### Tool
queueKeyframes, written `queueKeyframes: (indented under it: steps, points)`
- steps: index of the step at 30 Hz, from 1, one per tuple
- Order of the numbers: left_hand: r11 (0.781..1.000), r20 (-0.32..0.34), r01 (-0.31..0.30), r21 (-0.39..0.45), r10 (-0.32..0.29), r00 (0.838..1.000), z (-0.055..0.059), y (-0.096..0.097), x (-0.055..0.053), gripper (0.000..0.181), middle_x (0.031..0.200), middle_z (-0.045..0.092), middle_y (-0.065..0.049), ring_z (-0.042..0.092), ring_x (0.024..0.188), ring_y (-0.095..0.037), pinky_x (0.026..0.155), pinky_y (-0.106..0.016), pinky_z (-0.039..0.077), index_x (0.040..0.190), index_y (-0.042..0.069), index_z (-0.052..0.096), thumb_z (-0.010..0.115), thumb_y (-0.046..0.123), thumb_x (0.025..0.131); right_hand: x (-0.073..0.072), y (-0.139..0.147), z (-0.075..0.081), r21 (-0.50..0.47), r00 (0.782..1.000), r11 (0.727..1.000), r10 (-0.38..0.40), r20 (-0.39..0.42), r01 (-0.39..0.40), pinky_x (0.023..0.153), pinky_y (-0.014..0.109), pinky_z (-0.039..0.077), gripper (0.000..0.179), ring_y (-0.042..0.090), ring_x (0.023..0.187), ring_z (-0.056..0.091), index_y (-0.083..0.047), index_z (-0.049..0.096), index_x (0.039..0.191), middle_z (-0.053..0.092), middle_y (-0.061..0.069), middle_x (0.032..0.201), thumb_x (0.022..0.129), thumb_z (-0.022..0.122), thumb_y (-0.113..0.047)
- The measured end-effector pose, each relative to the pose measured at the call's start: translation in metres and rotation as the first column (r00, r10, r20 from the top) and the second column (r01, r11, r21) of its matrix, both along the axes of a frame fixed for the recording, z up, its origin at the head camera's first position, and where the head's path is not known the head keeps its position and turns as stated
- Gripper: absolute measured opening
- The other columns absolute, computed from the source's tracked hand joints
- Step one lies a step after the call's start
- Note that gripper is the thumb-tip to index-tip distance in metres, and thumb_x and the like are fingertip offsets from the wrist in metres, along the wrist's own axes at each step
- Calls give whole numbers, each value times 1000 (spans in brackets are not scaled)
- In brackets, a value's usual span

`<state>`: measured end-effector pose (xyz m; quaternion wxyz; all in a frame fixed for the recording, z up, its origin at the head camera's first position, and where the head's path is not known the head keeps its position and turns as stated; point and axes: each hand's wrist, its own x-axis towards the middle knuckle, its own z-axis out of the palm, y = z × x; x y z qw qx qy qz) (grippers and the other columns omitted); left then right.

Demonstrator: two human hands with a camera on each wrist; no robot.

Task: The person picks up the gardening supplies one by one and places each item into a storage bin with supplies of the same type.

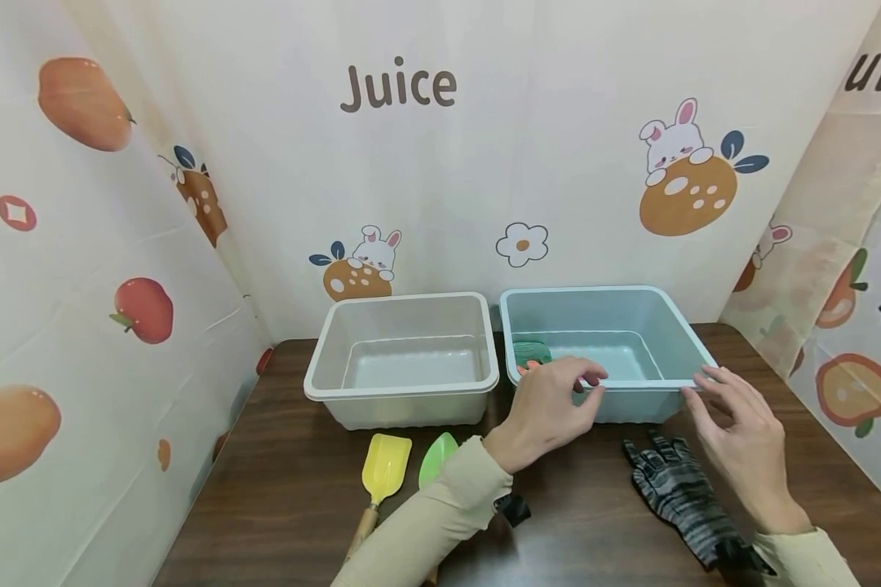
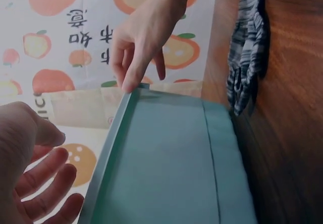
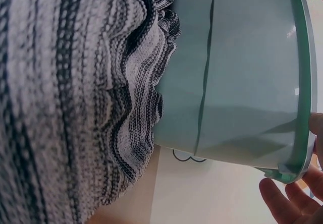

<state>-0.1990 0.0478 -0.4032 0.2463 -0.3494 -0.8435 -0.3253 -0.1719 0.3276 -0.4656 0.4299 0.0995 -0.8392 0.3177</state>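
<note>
My right hand (image 1: pixel 745 440) grips the front right corner of the rim of a light blue plastic bin (image 1: pixel 668 326), thumb in front and fingers over the edge. My left hand (image 1: pixel 551 408) hovers at the bin's front rim with fingers loosely bent and holding nothing; in the left wrist view the left hand (image 2: pixel 35 168) is apart from the rim. Inside the bin at its left lie a dark green object (image 1: pixel 532 352) and a small orange piece, partly hidden by the left hand. A grey and black striped knit glove (image 1: pixel 679 489) lies below the right hand.
A grey-white plastic bin (image 1: pixel 404 408) stands left of the blue one. In front of it lie a yellow toy shovel (image 1: pixel 386 465) with a wooden handle and a green one (image 1: pixel 437 456), partly covered by the left sleeve. Printed curtains (image 1: pixel 440 179) enclose the dark wooden table (image 1: pixel 279 505).
</note>
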Motion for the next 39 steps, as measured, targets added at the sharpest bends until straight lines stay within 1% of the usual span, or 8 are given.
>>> queueKeyframes:
  steps: [4,10,15,19,28,31,36,39]
  points:
    - [997,16,65,-35,-64,998,-3,3,3,17,101,77,12,68,84,4,74,-2,43,114,20,78,74,19,98,0,0,0,6,1000,1000,4,-4,-4,109,1,31,40,-10,140,47,4,78,117,73,26,128,79,87,6]
    - [973,71,176,-150,-167,983,-8,9,7,20,101,77,13,64,83,9,74,-1,41,119,19,77,73,22,99,2,-2,2,17,1000,1000,-5,-1,5,104,-2,32,42,5,140,54,5,77,118,73,26,129,78,87,7]
    - [959,98,186,-214,-168,981,-16,16,11,22,100,75,15,60,83,11,74,-1,41,122,21,76,71,26,101,2,-2,2,15,1000,1000,-6,-2,6,109,1,31,43,9,140,56,5,77,118,73,27,128,77,88,8]
    - [951,119,186,-247,-160,980,-26,23,14,22,101,74,18,61,88,12,78,-1,42,122,25,76,71,29,101,1,-2,2,8,1000,1000,-4,-7,4,110,1,31,44,-4,140,51,4,78,118,73,27,127,75,88,9]
    - [917,231,230,-324,-159,960,-53,39,21,23,105,74,19,55,83,16,72,-2,39,124,28,75,70,33,102,2,-3,2,6,1000,1000,-21,23,21,90,-7,34,47,-12,136,49,4,78,120,73,25,129,75,89,9]
    - [907,249,235,-349,-152,957,-60,43,23,24,108,73,20,57,86,16,71,-2,40,126,30,75,69,35,102,2,-3,2,7,1000,1000,-19,23,19,90,-7,34,47,-15,136,47,4,78,120,73,24,129,75,89,9]
    - [881,268,235,-410,-130,955,-64,50,25,27,112,69,22,56,90,15,73,-3,40,128,34,73,68,39,102,2,-2,1,11,1000,1000,-20,21,20,96,-6,32,44,-1,140,52,4,77,119,73,25,129,77,89,7]
    - [863,281,241,-443,-122,952,-63,54,24,29,116,68,22,55,91,14,74,-4,40,130,35,72,68,40,102,2,-3,1,4,1000,1000,-20,21,20,96,-6,32,44,-5,139,50,4,77,119,73,25,129,77,88,7]
